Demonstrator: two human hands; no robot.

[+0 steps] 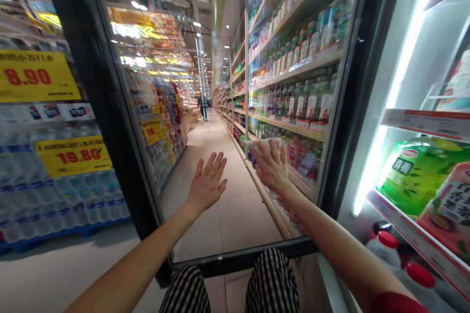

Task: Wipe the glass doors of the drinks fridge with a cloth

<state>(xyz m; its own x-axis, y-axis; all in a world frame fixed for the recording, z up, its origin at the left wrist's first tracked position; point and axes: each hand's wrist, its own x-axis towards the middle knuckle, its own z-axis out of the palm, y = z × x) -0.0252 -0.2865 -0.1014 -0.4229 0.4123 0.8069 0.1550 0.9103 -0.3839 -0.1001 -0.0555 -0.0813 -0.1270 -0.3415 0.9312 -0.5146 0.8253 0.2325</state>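
A glass cooler door [198, 264] with a dark frame stands swung open before me. My left hand [207, 183] is flat with its fingers stretched, palm towards the glass. To its right, my right hand [272, 168] also lies flat at the pane, fingers spread. A thin, pale, see-through patch [281, 149] shows around the right fingers; whether it is a wipe or a reflection I cannot tell. Neither hand is wrapped round anything. Both hands are above my checked-trouser knees [271, 279].
At right, the lit cooler's shelves hold green drink packs [413, 176] and red-capped bottles [387, 247]. Stacked water bottles [73, 195] with yellow price signs [73, 156] stand at left. Through the glass run an aisle floor [205, 142] and bottle shelves [290, 68]; a person [204, 106] is far off.
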